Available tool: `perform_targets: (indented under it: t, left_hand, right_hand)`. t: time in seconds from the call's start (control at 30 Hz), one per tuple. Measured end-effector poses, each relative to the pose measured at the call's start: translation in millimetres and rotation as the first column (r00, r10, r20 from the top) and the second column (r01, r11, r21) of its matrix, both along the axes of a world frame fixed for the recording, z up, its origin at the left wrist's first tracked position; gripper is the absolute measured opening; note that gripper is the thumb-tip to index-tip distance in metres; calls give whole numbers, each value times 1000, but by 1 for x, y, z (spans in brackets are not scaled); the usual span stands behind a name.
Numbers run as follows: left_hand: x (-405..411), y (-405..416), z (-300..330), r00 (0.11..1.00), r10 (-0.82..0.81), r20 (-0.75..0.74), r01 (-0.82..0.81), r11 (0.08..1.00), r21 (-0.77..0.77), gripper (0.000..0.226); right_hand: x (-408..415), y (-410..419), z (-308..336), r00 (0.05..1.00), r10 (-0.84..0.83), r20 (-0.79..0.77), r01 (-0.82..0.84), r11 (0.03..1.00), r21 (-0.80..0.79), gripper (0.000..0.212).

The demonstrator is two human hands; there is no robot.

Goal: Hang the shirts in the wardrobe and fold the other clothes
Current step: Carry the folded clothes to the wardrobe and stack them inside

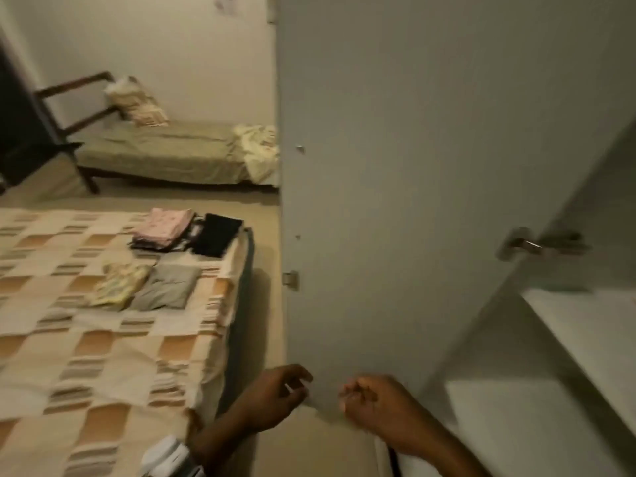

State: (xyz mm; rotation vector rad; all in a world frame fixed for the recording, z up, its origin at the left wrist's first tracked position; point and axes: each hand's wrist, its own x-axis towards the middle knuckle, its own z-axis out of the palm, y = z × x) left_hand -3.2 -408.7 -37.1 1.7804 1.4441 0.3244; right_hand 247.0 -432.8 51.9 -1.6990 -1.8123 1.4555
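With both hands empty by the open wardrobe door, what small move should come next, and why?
Probably turn to the bed and pick up a folded pile, such as the grey one: both the left hand and right hand hold nothing, and the wardrobe shelf stands open.

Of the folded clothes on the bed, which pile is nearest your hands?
The grey pile, at the bed's near right edge. The yellow pile lies just left of it; the pink pile and black pile sit farther up the bed.
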Motion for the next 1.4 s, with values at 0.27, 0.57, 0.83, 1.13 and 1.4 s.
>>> perform_targets:
  t: [0.27, 0.57, 0.83, 1.13, 1.4]
  left_hand:
    - [-274, -66, -91, 677, 725, 128, -724, 687, -64, 14]
    - [-381, -112, -101, 277, 940, 198, -888, 329, -320, 22]
    - [-421, -98, -114, 40, 976, 213, -855, 143, -498, 15]
    - [-457, 47, -143, -76, 993, 90, -797, -6, -603, 37]
    - [-493, 218, -259, -81, 996, -28, -676, -75, -733, 37]
  right_hand:
    - [-217, 46, -90, 965, 258, 53, -233, 929, -288, 24]
    - [-405, 97, -120, 911, 410, 40, -365, 848, -385, 20]
    - [-493, 146, -158, 922, 383, -61, -361, 788, -498, 14]
    - [-583, 320, -260, 964, 263, -46, -247, 812, -529, 22]
    - [-649, 526, -384, 933, 347, 94, -315, 915, -250, 54]
